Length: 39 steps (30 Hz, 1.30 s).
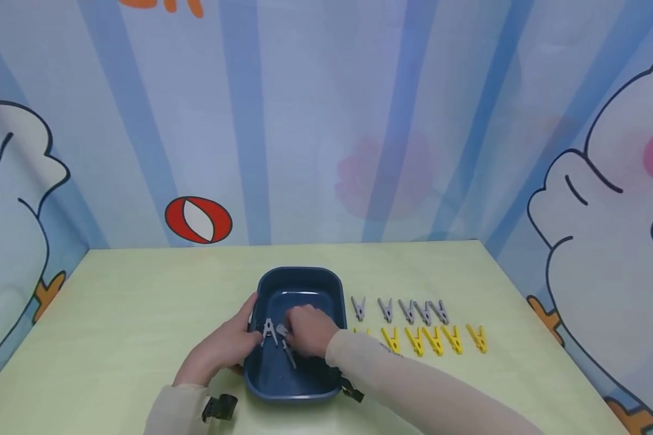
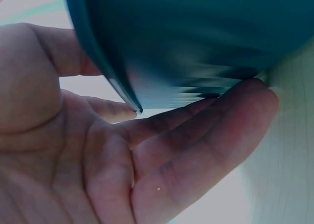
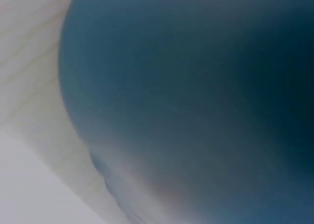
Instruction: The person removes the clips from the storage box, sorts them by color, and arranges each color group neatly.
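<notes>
A dark blue tray [image 1: 288, 383] sits on the table, its long side pointing away from me. My left hand [image 1: 225, 344] grips its left side; the left wrist view shows the thumb [image 2: 68, 52] over the rim and the other fingers [image 2: 211, 145] along the outer wall. Inside the tray, a grey clothespin [image 1: 269, 331] lies near the left thumb, and another grey clothespin [image 1: 289, 354] is closer to the middle. My right hand [image 1: 310, 331] reaches into the tray with bent fingers beside a grey clothespin end [image 1: 282, 330]. Its fingertips are hidden, so I cannot tell whether they pinch it.
Right of the tray, several grey clothespins [image 1: 385, 310] form a row on the pale yellow table [image 1: 158, 302]. A row of yellow clothespins [image 1: 415, 341] lies nearer me, partly behind the right sleeve [image 1: 381, 362]. A printed curtain [image 1: 315, 121] stands behind the table.
</notes>
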### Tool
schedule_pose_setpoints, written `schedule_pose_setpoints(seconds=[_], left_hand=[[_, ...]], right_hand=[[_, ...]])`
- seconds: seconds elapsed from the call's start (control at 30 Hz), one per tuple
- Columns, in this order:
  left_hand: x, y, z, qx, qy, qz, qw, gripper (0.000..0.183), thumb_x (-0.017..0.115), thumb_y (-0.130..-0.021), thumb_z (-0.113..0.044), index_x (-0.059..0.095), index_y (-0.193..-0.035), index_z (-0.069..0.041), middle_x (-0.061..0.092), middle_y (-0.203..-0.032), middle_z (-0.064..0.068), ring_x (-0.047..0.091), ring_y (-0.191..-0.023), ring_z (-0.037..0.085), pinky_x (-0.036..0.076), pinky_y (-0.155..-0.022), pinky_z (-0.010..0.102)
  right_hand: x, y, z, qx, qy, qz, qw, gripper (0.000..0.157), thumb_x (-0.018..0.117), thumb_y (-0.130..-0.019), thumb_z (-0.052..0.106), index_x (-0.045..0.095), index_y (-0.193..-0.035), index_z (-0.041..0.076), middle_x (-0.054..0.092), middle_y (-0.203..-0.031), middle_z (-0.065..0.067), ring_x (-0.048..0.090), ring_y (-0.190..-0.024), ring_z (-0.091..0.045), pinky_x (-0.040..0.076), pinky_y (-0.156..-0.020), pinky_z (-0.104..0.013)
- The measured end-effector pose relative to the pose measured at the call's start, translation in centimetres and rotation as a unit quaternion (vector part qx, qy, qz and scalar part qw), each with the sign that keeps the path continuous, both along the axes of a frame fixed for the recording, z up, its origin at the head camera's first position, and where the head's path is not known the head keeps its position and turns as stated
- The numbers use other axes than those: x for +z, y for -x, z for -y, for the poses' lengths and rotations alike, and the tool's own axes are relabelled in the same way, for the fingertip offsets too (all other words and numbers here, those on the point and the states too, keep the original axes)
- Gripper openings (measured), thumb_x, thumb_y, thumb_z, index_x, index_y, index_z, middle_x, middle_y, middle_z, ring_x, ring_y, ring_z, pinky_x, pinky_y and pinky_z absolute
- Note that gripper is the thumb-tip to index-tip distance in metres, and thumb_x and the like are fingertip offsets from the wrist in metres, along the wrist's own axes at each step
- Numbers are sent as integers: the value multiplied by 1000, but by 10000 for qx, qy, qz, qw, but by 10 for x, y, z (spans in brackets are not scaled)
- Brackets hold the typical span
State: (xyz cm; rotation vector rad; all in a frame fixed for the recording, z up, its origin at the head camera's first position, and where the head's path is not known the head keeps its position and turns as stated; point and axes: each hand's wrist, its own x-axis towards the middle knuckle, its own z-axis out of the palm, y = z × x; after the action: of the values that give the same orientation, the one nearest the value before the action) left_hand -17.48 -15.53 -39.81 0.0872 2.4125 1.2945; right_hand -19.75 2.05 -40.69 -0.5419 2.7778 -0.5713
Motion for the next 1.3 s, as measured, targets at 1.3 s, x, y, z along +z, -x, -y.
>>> schedule_pose_setpoints(seconds=[1.3], left_hand=[[-3,2,1,18,-85,14,10000,79,48,-95,-6,4,-160,-13,25,-155,31,51,-119,52,58,-60,52]], right_hand=[[33,0,-34,-264,737,-913,9927,8,73,-87,9,65,-86,9,58,-74,3,54,-63,-12,48,-58,-24]])
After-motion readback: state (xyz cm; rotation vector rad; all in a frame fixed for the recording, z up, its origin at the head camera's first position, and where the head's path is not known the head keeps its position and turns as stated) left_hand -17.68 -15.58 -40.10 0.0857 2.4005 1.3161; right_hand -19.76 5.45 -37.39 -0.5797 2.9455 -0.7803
